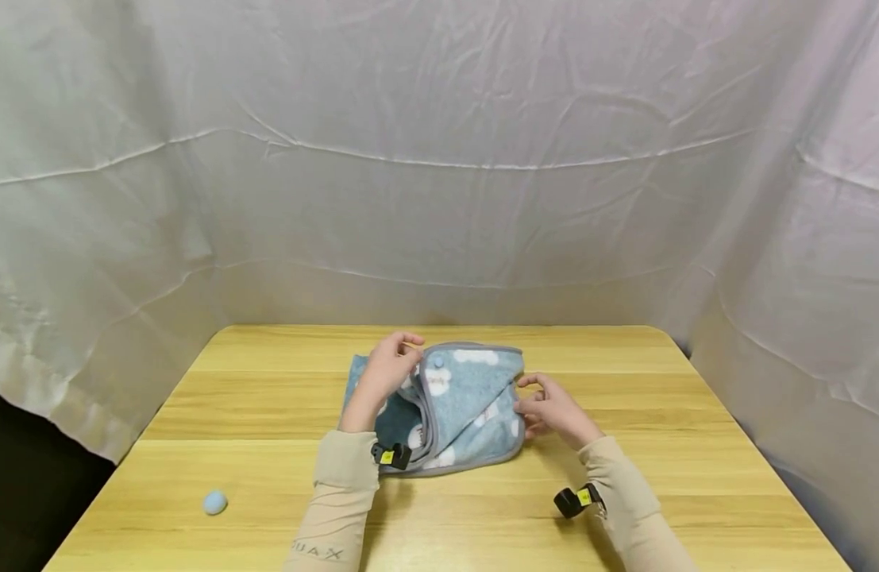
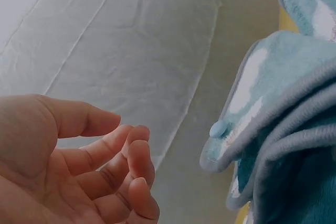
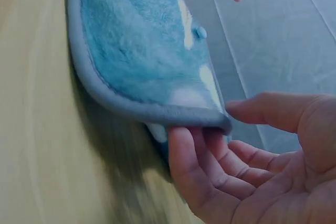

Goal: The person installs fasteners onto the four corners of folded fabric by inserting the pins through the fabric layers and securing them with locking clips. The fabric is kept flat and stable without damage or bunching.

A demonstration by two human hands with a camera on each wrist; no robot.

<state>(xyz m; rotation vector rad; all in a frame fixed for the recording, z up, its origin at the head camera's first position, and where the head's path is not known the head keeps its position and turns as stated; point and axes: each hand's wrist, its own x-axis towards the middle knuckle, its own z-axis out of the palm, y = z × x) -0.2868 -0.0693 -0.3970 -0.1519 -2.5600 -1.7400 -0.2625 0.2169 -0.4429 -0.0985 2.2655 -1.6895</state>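
Note:
A blue fleece blanket [image 1: 475,413] with white patches and grey binding lies folded in layers on the table. Near its top left corner sits a small round light-blue button [image 2: 218,128]. My left hand [image 1: 391,368] is above the blanket's left part; in the left wrist view its fingers are loosely bent, apart from the cloth, with nothing between them. At the blanket's right edge, my right hand [image 1: 549,409] holds the bound border [image 3: 157,113], fingers underneath and thumb against the edge. Part of the blanket's left side is hidden behind my left hand and wrist.
A light-blue ball [image 1: 214,502] lies on the wooden table [image 1: 267,397] at the front left. Grey-white fabric [image 1: 446,222] hangs behind the table and along both sides. Each wrist carries a small black camera.

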